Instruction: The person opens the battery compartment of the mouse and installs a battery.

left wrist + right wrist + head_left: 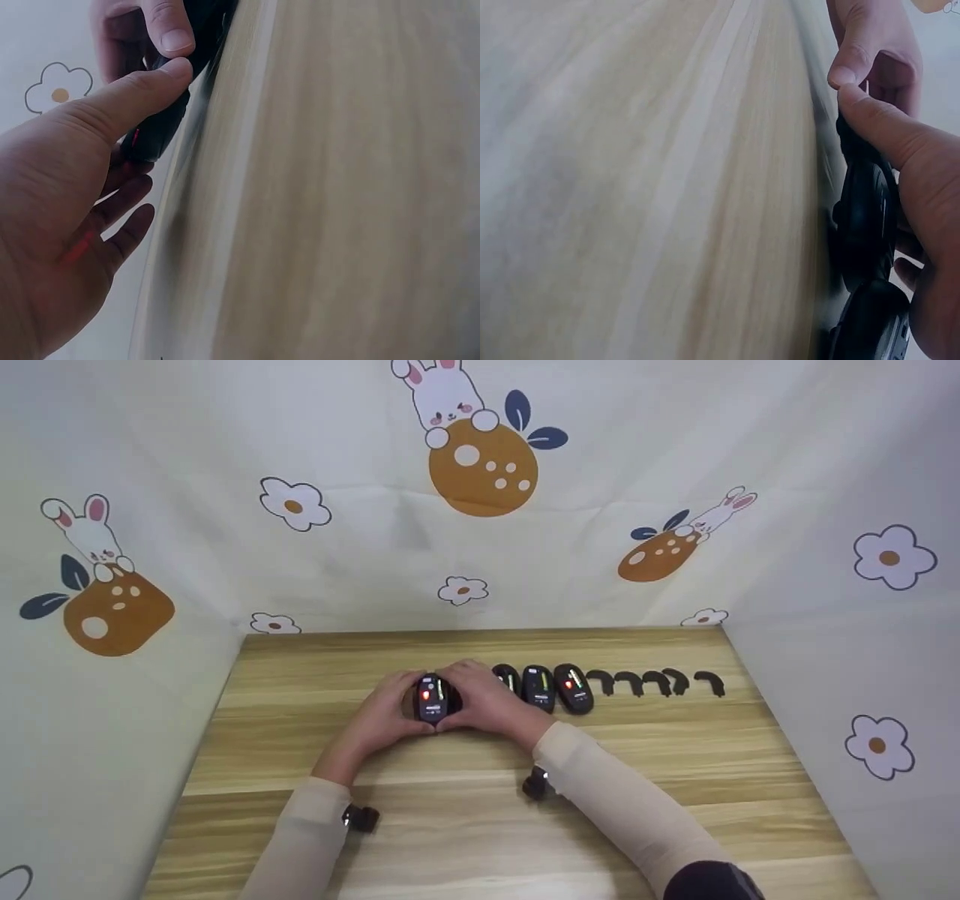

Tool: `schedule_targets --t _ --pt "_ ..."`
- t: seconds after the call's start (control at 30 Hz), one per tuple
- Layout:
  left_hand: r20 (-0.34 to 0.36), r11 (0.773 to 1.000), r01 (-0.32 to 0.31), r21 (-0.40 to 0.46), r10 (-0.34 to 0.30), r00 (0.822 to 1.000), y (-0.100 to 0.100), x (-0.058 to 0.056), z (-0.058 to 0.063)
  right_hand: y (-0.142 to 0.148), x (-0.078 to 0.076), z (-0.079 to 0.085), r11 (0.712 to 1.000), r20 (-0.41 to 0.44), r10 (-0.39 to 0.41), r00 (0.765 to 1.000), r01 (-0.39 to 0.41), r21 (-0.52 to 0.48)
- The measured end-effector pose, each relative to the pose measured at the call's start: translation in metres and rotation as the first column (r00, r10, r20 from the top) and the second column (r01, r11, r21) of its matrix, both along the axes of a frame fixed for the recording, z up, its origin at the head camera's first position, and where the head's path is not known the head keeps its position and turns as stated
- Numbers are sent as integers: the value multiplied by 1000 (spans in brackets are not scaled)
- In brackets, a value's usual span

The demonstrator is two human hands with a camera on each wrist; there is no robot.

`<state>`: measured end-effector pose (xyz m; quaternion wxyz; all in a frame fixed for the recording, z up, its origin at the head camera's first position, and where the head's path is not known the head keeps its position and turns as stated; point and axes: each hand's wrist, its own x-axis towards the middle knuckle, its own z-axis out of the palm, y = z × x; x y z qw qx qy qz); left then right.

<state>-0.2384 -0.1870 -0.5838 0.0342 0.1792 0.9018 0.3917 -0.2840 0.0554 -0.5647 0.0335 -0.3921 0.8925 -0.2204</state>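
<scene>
A black oval device with a red light and a greenish bar on its face stands between my two hands. My left hand holds its left side, with thumb at the near end and fingers round the far side. From the right, my right hand grips it too, and the thumb tips meet at its near end. In the left wrist view the device shows dark between thumb and fingers. Beside my right hand runs a row of similar black devices, partly hidden by that hand.
Right of the devices lie several black curved pieces, two of them overlapping. The wooden table meets a patterned cloth wall at the back and sides. Small black wrist cameras stick out from both sleeves.
</scene>
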Motion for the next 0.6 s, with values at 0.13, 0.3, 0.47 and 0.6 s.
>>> schedule_targets --t 0.13,0.3,0.47,0.6 --pt "-1 1000 7 -6 -7 1000 0 -1 -1 -3 1 1 998 -9 -17 1000 17 52" --pt "9 1000 1 -7 -1 1000 0 -1 -1 -7 0 1 996 -20 -27 999 29 86" --pt "48 1000 -2 6 2 999 -1 0 0 -8 1 2 993 -25 -30 999 33 115" --pt "62 1000 -1 16 0 998 -2 0 0 -9 1 2 988 -39 -33 999 38 149"
